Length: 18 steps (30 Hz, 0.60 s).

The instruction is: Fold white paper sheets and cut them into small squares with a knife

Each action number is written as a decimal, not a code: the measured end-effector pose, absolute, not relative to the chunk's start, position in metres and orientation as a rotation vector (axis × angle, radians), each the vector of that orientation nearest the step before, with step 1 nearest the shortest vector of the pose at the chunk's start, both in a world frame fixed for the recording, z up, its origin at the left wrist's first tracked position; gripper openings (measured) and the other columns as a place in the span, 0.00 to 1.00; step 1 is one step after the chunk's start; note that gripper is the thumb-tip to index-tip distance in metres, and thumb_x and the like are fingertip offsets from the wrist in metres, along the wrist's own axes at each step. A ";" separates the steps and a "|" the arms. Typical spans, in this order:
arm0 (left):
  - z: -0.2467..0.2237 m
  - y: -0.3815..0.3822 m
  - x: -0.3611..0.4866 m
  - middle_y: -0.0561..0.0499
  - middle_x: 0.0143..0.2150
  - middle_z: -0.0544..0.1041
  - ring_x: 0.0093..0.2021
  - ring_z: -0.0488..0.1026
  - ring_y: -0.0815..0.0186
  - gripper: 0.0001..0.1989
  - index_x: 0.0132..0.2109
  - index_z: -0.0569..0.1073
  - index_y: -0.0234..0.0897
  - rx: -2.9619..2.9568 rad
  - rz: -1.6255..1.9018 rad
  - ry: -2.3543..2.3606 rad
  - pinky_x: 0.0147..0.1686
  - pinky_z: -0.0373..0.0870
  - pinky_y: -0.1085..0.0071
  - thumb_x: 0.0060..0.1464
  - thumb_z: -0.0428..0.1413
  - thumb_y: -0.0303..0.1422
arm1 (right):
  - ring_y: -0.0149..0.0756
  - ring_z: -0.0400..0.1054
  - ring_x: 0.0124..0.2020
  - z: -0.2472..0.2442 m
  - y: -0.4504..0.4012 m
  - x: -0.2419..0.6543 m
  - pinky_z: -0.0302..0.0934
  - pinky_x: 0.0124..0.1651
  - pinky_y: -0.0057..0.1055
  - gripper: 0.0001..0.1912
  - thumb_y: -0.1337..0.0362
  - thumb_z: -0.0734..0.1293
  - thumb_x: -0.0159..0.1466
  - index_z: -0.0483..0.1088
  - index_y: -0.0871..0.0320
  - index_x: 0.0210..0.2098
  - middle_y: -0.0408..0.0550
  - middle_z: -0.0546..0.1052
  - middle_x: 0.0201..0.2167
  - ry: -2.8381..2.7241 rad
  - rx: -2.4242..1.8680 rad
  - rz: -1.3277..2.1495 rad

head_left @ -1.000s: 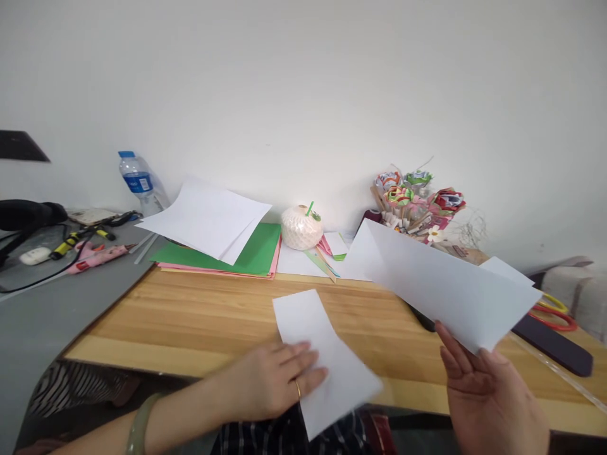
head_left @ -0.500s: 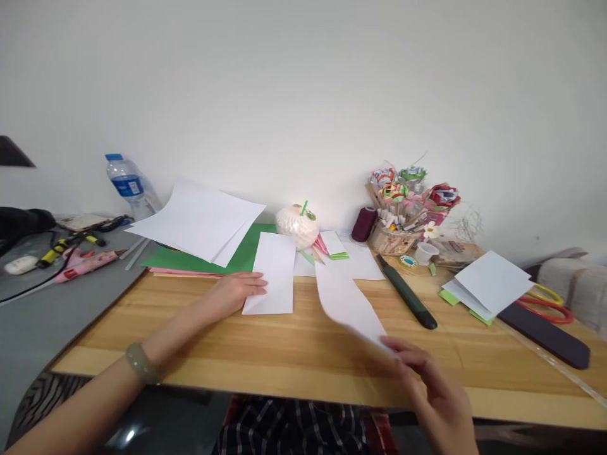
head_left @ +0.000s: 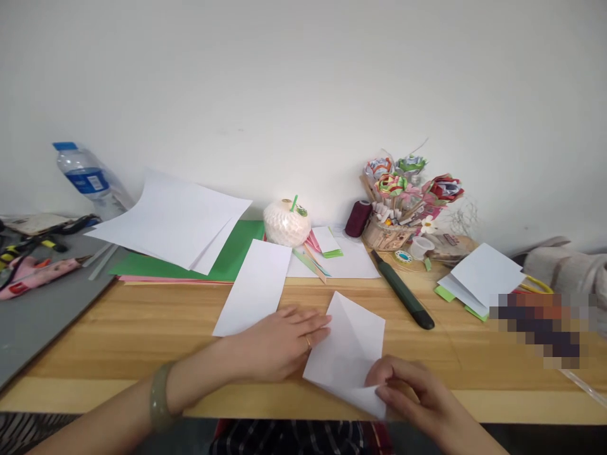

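A sheet of white paper (head_left: pixel 346 341) lies near the table's front edge, its lower right part lifted and curling. Between thumb and fingers of my right hand (head_left: pixel 417 395), that corner is pinched. My left hand (head_left: pixel 284 341) lies flat with fingers stretched out, the fingertips touching the sheet's left edge. Just behind my left hand, a white paper strip (head_left: pixel 256 284) rests on the table at a slant, its lower right part hidden by the hand.
White sheets (head_left: pixel 175 218) lie over green paper (head_left: pixel 241 259) at left. Behind are a white woven ball (head_left: pixel 287 224), a thread spool (head_left: pixel 359 219) and a basket of paper flowers (head_left: pixel 386 234). A dark green cutter (head_left: pixel 403 294) and cut squares (head_left: pixel 486 275) lie right.
My left hand has moved right, off the strip and onto the other sheet. My right hand has brought that sheet down and nearer; it now lies partly flat. The strip has turned askew.
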<state>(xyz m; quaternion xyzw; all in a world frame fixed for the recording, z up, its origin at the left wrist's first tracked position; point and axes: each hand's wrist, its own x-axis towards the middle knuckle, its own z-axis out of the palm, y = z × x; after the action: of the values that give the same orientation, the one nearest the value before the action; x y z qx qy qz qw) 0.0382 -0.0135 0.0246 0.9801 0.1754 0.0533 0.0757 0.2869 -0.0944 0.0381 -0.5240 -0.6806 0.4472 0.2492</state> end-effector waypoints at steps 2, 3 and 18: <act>0.024 -0.010 0.042 0.44 0.63 0.59 0.62 0.55 0.58 0.21 0.59 0.60 0.33 2.897 0.161 0.514 0.59 0.51 0.59 0.59 0.46 0.32 | 0.30 0.62 0.25 0.033 -0.082 0.287 0.56 0.28 0.25 0.15 0.52 0.59 0.61 0.64 0.56 0.26 0.41 0.67 0.22 -1.746 -1.493 1.260; 0.024 -0.010 0.042 0.45 0.60 0.63 0.60 0.57 0.58 0.18 0.56 0.64 0.34 2.885 0.167 0.499 0.59 0.51 0.58 0.59 0.46 0.33 | 0.30 0.61 0.24 0.029 -0.075 0.288 0.55 0.26 0.25 0.16 0.51 0.59 0.61 0.64 0.56 0.26 0.40 0.66 0.21 -1.702 -1.545 1.215; 0.028 -0.018 0.051 0.53 0.25 0.74 0.28 0.68 0.67 0.05 0.26 0.69 0.36 2.954 0.295 0.244 0.31 0.68 0.72 0.48 0.53 0.27 | 0.34 0.67 0.27 0.003 -0.045 0.286 0.58 0.30 0.31 0.11 0.59 0.54 0.64 0.63 0.54 0.28 0.45 0.72 0.29 -1.962 -1.872 0.414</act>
<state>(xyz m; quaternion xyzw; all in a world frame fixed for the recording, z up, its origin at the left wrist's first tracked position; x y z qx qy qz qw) 0.0513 -0.0183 0.0277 0.9884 0.0817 0.0986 0.0816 0.2864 -0.0447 0.0027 -0.6690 -0.7011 0.1478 0.1977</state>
